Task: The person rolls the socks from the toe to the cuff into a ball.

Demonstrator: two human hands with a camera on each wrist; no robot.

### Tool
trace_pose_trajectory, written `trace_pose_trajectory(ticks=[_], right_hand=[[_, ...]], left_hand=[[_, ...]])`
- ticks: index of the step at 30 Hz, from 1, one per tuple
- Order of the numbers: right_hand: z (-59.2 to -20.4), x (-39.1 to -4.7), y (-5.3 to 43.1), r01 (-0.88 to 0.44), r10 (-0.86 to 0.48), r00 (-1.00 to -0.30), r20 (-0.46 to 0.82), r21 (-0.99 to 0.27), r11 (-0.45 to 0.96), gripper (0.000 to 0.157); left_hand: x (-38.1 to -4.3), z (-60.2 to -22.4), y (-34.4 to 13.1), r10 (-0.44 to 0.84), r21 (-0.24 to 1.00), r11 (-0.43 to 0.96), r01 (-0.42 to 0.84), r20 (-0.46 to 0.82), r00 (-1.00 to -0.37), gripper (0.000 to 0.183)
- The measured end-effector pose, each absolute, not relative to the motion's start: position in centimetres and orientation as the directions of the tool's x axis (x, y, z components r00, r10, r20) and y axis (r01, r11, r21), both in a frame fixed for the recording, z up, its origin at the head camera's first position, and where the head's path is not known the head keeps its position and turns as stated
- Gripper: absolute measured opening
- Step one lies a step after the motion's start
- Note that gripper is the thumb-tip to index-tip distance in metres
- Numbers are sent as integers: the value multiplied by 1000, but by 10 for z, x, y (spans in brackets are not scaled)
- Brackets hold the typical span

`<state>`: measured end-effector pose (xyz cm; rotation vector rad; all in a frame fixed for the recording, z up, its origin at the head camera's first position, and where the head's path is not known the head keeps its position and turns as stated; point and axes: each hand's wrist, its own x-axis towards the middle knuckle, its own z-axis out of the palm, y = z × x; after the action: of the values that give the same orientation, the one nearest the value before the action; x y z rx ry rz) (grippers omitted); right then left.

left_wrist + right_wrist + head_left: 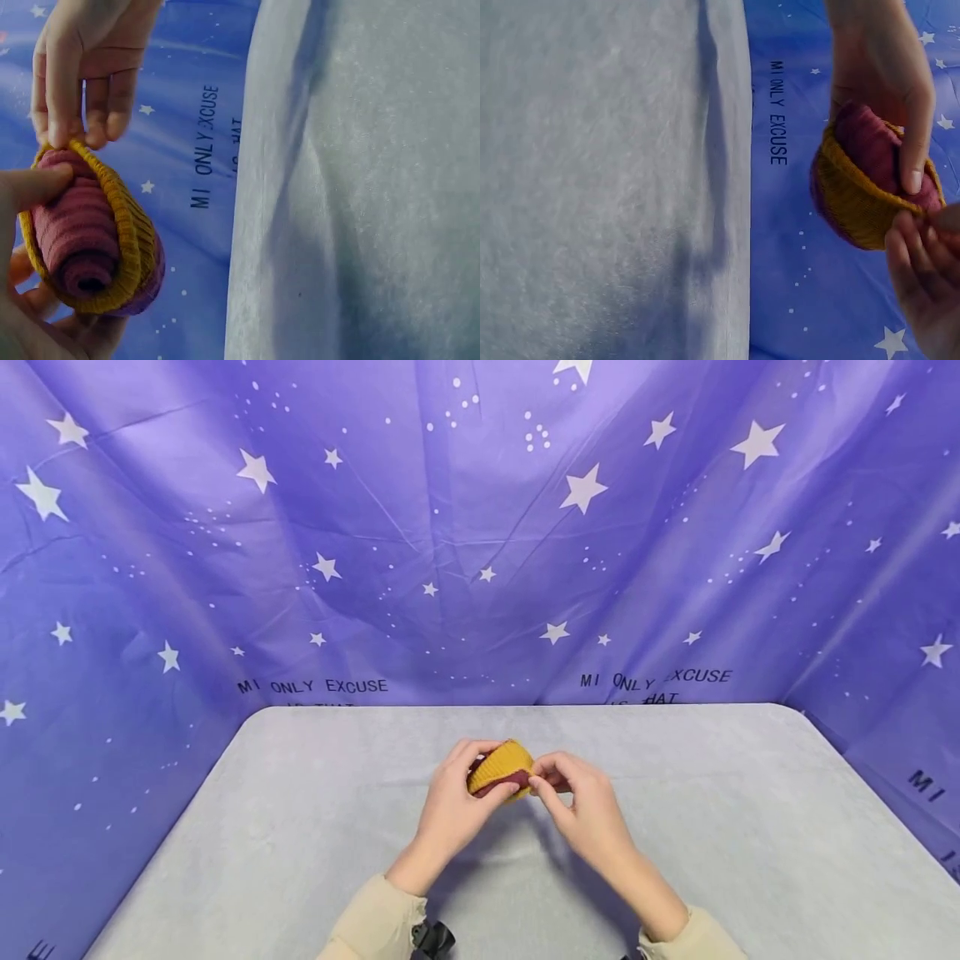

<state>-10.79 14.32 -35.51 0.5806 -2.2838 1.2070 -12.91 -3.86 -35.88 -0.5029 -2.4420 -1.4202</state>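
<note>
A rolled-up pair of socks (501,765), maroon with a mustard ribbed cuff, is held above the middle of the table. My left hand (452,795) grips the roll from the left, its thumb pressing on the maroon part. At the roll's right end, my right hand (588,806) pinches the edge of the mustard cuff between thumb and fingertips. In the left wrist view, the cuff (129,232) wraps around the coiled maroon knit (79,221), whose spiral end shows. The right wrist view shows the left thumb lying inside the cuff's opening, on the maroon knit (870,146).
A pale grey cloth covers the table (300,827), which has rounded far corners. Behind it and at both sides hangs a purple-blue curtain (450,527) with white stars and black lettering. A black device (432,937) sits by the left sleeve.
</note>
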Motion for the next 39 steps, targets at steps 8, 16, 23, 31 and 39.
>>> trace_pose_trajectory(ticks=[8,16,23,31,39], right_hand=[[-361,-102,142,-691,-266,-716,646,-600,404,14],[-372,-107,143,-430,-16,-894,449,-845,318,25],[-363,-106,141,-111,-54,-993,105,-987,114,70],[-360,-110,135,-36,-41,-999,35,-999,9,64],[-367,-110,130,-196,49,-977,209,-962,190,12]], left_hand=[[-138,-363,-40,107,792,514,328,321,-941,38],[-140,-367,-33,157,956,214,203,171,-973,39],[-139,-364,-32,200,975,-206,-86,-44,-979,30],[-133,-358,-40,356,983,-134,-125,-70,-932,53],[-131,-356,-35,251,992,76,103,81,-964,63]])
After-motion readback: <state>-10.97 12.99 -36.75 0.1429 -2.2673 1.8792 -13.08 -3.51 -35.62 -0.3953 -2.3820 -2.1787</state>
